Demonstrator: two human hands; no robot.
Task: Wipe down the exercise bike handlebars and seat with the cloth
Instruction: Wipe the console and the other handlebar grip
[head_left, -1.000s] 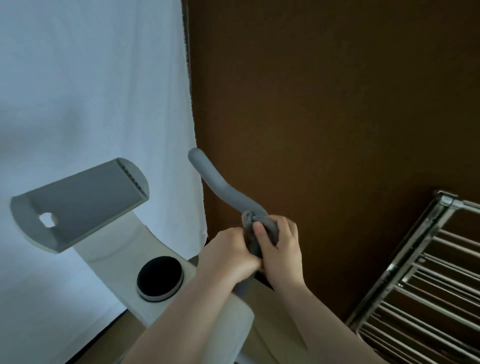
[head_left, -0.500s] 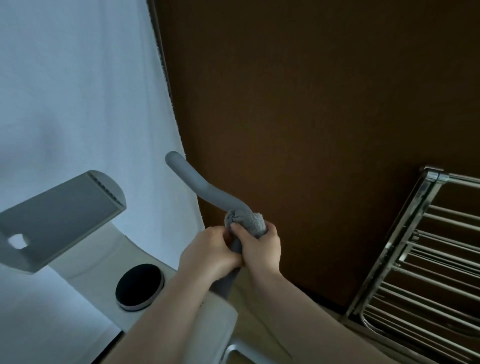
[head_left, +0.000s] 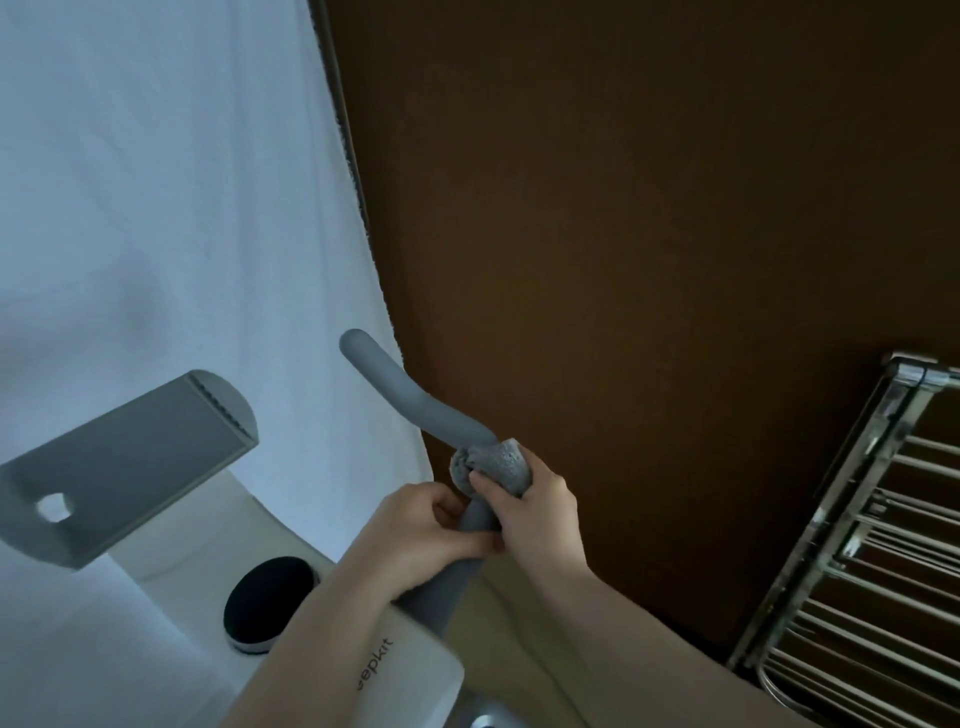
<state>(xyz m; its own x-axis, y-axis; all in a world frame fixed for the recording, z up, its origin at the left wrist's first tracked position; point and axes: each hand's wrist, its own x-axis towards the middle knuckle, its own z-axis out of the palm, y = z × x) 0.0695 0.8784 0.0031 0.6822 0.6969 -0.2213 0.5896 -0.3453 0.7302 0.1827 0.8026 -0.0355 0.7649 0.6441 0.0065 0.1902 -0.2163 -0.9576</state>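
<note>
The bike's grey right handlebar (head_left: 402, 395) curves up from the white bike body (head_left: 410, 670) toward the curtain. A grey fluffy cloth (head_left: 498, 462) is wrapped round the bar at its bend. My right hand (head_left: 535, 514) grips the cloth and the bar inside it. Just below, my left hand (head_left: 421, 535) curls round the lower part of the bar and touches my right hand. The seat is out of view.
A grey tablet holder (head_left: 130, 462) juts out at left above the body's black round knob (head_left: 267, 603). A white curtain (head_left: 171, 208) hangs behind, a brown wall (head_left: 623, 234) at right. A chrome drying rack (head_left: 862, 551) stands at the lower right.
My right hand has slid the cloth slightly up the bar, from beside my left hand to the bend. My left hand stays low on the bar. The camera view has shifted.
</note>
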